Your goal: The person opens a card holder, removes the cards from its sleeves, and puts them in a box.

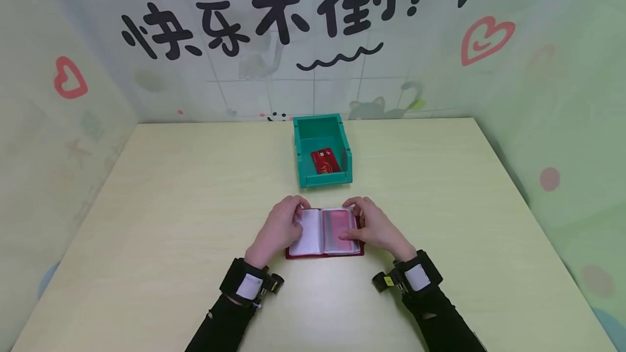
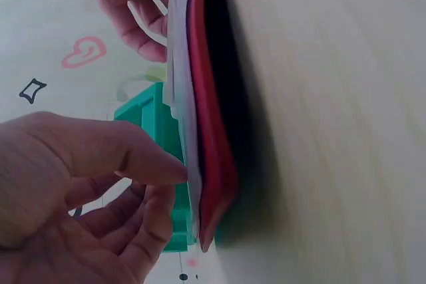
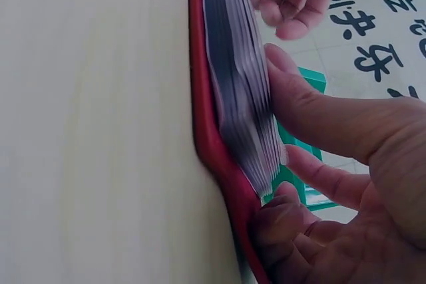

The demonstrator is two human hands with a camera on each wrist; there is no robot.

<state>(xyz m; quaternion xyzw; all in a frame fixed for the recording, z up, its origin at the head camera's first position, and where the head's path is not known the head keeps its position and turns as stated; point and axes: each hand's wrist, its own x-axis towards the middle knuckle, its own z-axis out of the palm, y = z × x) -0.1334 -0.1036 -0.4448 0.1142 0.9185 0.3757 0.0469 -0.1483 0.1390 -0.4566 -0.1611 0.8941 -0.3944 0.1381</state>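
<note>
1. A pale wooden table [image 1: 195,205] is standing before a printed backdrop [image 1: 171,91] bearing large black Chinese lettering [image 1: 282,23].
2. Near the table's middle, a small red card holder [image 1: 320,240] is lying open, wider than deep, its fold pointing away from the person.
3. The right hand [image 1: 375,225] is pinching its right side, thumb over the pages.
4. The left hand [image 1: 279,227] is touching the left page with its thumb; whether its fingers are gripping, I cannot tell.
5. Both hands are flanking the holder about equally closely.
6. Just beyond, a green bin [image 1: 325,180] is holding a red card [image 1: 325,161].
</note>
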